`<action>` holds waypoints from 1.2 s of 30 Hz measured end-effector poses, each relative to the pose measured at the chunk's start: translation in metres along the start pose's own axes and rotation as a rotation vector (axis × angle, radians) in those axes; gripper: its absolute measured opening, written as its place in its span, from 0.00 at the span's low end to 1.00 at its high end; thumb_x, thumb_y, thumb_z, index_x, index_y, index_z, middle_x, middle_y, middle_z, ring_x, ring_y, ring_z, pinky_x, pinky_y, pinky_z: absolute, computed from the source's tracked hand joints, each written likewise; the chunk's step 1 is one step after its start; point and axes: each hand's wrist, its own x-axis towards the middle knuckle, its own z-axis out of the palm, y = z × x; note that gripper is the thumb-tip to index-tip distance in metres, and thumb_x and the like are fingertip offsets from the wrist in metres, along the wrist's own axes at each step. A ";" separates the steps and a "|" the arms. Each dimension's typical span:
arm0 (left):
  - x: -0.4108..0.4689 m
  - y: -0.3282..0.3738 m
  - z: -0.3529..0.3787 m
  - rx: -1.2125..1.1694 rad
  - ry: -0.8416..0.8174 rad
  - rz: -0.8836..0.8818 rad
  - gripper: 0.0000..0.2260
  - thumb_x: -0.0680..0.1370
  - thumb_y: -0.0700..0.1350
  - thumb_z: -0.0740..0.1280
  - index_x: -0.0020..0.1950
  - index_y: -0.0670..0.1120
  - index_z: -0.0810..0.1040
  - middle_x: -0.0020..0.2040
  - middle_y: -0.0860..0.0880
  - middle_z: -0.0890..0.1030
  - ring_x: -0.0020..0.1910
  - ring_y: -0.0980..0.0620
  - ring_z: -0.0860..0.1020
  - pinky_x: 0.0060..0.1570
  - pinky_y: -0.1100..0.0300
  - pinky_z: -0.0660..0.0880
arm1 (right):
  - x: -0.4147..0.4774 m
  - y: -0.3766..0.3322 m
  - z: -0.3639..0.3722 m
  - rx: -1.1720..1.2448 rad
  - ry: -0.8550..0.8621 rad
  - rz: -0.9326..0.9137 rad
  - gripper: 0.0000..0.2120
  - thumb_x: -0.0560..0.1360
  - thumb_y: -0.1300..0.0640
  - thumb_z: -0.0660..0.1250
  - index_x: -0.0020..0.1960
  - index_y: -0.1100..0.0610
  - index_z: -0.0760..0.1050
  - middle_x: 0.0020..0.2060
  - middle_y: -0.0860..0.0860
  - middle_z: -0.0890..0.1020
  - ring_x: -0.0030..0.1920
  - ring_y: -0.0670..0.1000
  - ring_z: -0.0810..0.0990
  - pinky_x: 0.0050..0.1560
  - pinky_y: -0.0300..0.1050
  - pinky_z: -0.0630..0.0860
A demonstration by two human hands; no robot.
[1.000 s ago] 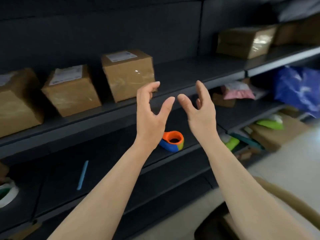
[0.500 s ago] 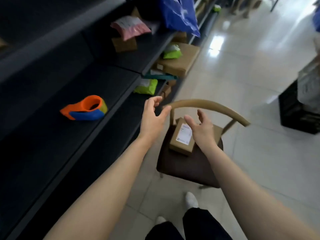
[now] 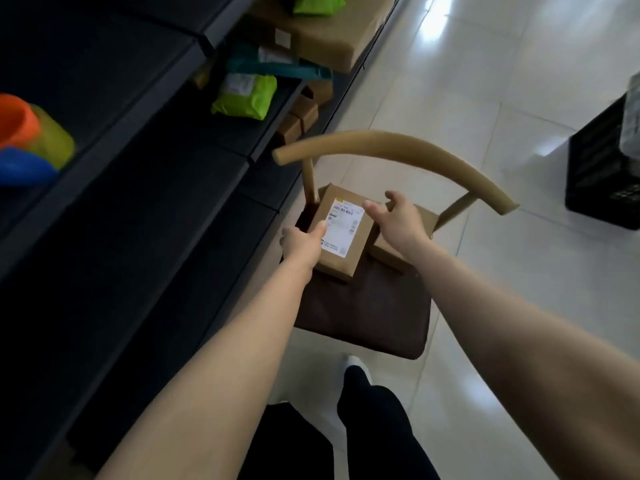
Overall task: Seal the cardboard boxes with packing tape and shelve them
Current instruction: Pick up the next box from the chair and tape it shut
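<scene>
Tape dispenser (image 3: 33, 140), orange, blue and yellow, lies on the dark shelf (image 3: 145, 174) at far left, well apart from the work. Left hand (image 3: 300, 242) is at the left edge of the labelled box (image 3: 346, 251): the thumb lies flat on top beside the white label, and the other fingers drop out of sight down the side, so I cannot tell whether the grip is closed. The box sits flat on the brown seat of the chair (image 3: 363, 313), label up and close to the backrest post. Right hand (image 3: 394, 220) is on the box's right edge with the thumb at the label's corner and the fingers spread and only loosely curled, so it has no firm hold. A second box (image 3: 424, 220) sits just beside it on the right, touching or nearly so. Judged step: pick the labelled box off the chair for taping. To do it well, seat both palms on opposite sides and get the fingers under the bottom edges, not on the top flaps. Work the right fingers into the gap so the neighbour is not dragged. Lift straight up to clear the curved backrest and keep the box level. Then turn left towards the dispenser. Risk: a thumb-only pinch lets the box tilt and slip.
</scene>
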 end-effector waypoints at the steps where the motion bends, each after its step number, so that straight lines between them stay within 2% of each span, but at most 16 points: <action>1: 0.009 -0.005 0.006 -0.055 0.004 -0.087 0.27 0.76 0.56 0.66 0.69 0.43 0.65 0.62 0.45 0.74 0.51 0.49 0.72 0.45 0.57 0.67 | 0.012 0.006 0.006 -0.024 -0.026 -0.005 0.34 0.75 0.40 0.65 0.74 0.56 0.61 0.70 0.55 0.70 0.69 0.56 0.68 0.65 0.50 0.66; 3: 0.025 -0.015 0.016 -0.160 -0.017 -0.207 0.26 0.76 0.57 0.66 0.67 0.43 0.69 0.55 0.44 0.78 0.46 0.49 0.75 0.46 0.54 0.67 | 0.035 0.018 0.018 -0.083 -0.069 -0.026 0.35 0.75 0.40 0.65 0.75 0.57 0.60 0.72 0.54 0.67 0.70 0.56 0.67 0.66 0.51 0.66; 5: 0.042 -0.023 0.025 -0.247 -0.044 -0.282 0.25 0.76 0.58 0.65 0.66 0.44 0.70 0.52 0.47 0.77 0.49 0.47 0.74 0.51 0.51 0.69 | 0.056 0.028 0.030 -0.161 -0.110 -0.059 0.36 0.76 0.40 0.63 0.75 0.58 0.59 0.73 0.54 0.65 0.72 0.55 0.64 0.68 0.51 0.63; 8: 0.065 -0.032 0.034 -0.349 -0.081 -0.375 0.28 0.75 0.61 0.65 0.68 0.46 0.68 0.62 0.42 0.75 0.64 0.38 0.71 0.65 0.40 0.64 | 0.087 0.037 0.047 -0.276 -0.152 -0.097 0.37 0.76 0.39 0.63 0.75 0.60 0.57 0.74 0.55 0.63 0.73 0.56 0.60 0.71 0.54 0.61; 10: 0.078 -0.037 0.039 -0.418 -0.108 -0.401 0.27 0.75 0.62 0.65 0.67 0.47 0.69 0.62 0.42 0.76 0.63 0.38 0.72 0.65 0.37 0.62 | 0.105 0.040 0.056 -0.352 -0.168 -0.118 0.38 0.76 0.38 0.62 0.76 0.60 0.56 0.74 0.56 0.61 0.74 0.57 0.58 0.72 0.56 0.59; 13: 0.096 -0.042 0.044 -0.458 -0.115 -0.409 0.25 0.74 0.62 0.64 0.64 0.47 0.71 0.53 0.43 0.80 0.59 0.39 0.75 0.63 0.36 0.66 | 0.127 0.041 0.066 -0.435 -0.213 -0.123 0.39 0.76 0.36 0.59 0.76 0.59 0.53 0.75 0.57 0.59 0.75 0.59 0.54 0.73 0.60 0.56; 16: 0.105 -0.043 0.043 -0.472 -0.115 -0.410 0.20 0.74 0.63 0.64 0.54 0.48 0.72 0.42 0.44 0.79 0.55 0.40 0.76 0.61 0.35 0.68 | 0.138 0.043 0.073 -0.475 -0.262 -0.106 0.40 0.75 0.33 0.57 0.77 0.56 0.52 0.74 0.57 0.61 0.74 0.61 0.57 0.71 0.63 0.59; 19: 0.102 -0.044 0.039 -0.476 -0.115 -0.412 0.19 0.75 0.63 0.62 0.49 0.48 0.72 0.42 0.44 0.79 0.51 0.42 0.76 0.59 0.35 0.69 | 0.132 0.039 0.073 -0.469 -0.276 -0.077 0.40 0.73 0.30 0.56 0.73 0.58 0.60 0.69 0.59 0.68 0.67 0.61 0.68 0.66 0.62 0.67; 21: 0.091 -0.043 0.034 -0.459 -0.100 -0.401 0.19 0.75 0.64 0.61 0.46 0.48 0.72 0.40 0.45 0.79 0.44 0.44 0.77 0.53 0.37 0.72 | 0.121 0.035 0.068 -0.417 -0.283 -0.044 0.41 0.72 0.29 0.56 0.73 0.58 0.60 0.69 0.59 0.68 0.65 0.62 0.70 0.64 0.62 0.70; 23: 0.076 -0.038 0.027 -0.444 -0.061 -0.391 0.18 0.76 0.64 0.58 0.42 0.50 0.71 0.37 0.46 0.79 0.35 0.45 0.77 0.37 0.45 0.77 | 0.106 0.030 0.061 -0.371 -0.278 -0.015 0.41 0.72 0.29 0.56 0.74 0.56 0.58 0.70 0.58 0.64 0.67 0.63 0.68 0.64 0.64 0.68; 25: 0.059 -0.032 0.015 -0.435 0.000 -0.388 0.19 0.77 0.65 0.57 0.43 0.49 0.71 0.36 0.46 0.80 0.32 0.46 0.78 0.25 0.54 0.76 | 0.086 0.023 0.055 -0.306 -0.282 0.004 0.40 0.72 0.29 0.57 0.75 0.54 0.57 0.72 0.57 0.61 0.69 0.63 0.64 0.66 0.66 0.66; 26: 0.050 -0.028 0.007 -0.442 0.034 -0.384 0.20 0.76 0.65 0.57 0.46 0.49 0.71 0.37 0.46 0.81 0.33 0.46 0.78 0.25 0.55 0.75 | 0.075 0.018 0.052 -0.266 -0.284 0.006 0.40 0.73 0.30 0.57 0.75 0.54 0.57 0.72 0.57 0.60 0.70 0.63 0.62 0.67 0.66 0.64; 29: 0.021 -0.012 -0.019 -0.518 0.144 -0.375 0.20 0.77 0.64 0.57 0.52 0.48 0.68 0.38 0.45 0.79 0.32 0.47 0.77 0.31 0.54 0.74 | 0.041 -0.004 0.044 -0.161 -0.260 0.004 0.41 0.73 0.30 0.56 0.76 0.54 0.55 0.73 0.56 0.58 0.72 0.61 0.58 0.70 0.62 0.61; 31: 0.000 -0.002 -0.037 -0.577 0.203 -0.372 0.20 0.77 0.63 0.58 0.53 0.47 0.67 0.42 0.44 0.80 0.34 0.45 0.76 0.41 0.51 0.73 | 0.018 -0.024 0.040 -0.090 -0.248 -0.004 0.42 0.73 0.30 0.56 0.77 0.54 0.55 0.72 0.55 0.59 0.72 0.60 0.60 0.69 0.62 0.62; 33: -0.023 0.007 -0.056 -0.645 0.261 -0.361 0.23 0.77 0.62 0.60 0.58 0.44 0.69 0.51 0.42 0.81 0.44 0.41 0.79 0.53 0.48 0.74 | -0.005 -0.048 0.037 -0.021 -0.249 -0.031 0.43 0.72 0.29 0.58 0.76 0.54 0.54 0.72 0.55 0.59 0.71 0.60 0.62 0.68 0.63 0.64; 36: -0.057 0.021 -0.089 -0.716 0.374 -0.338 0.26 0.75 0.60 0.64 0.65 0.43 0.67 0.57 0.40 0.79 0.54 0.39 0.78 0.58 0.41 0.74 | -0.038 -0.091 0.032 0.051 -0.271 -0.101 0.43 0.71 0.30 0.59 0.76 0.55 0.55 0.70 0.53 0.60 0.68 0.58 0.66 0.67 0.61 0.67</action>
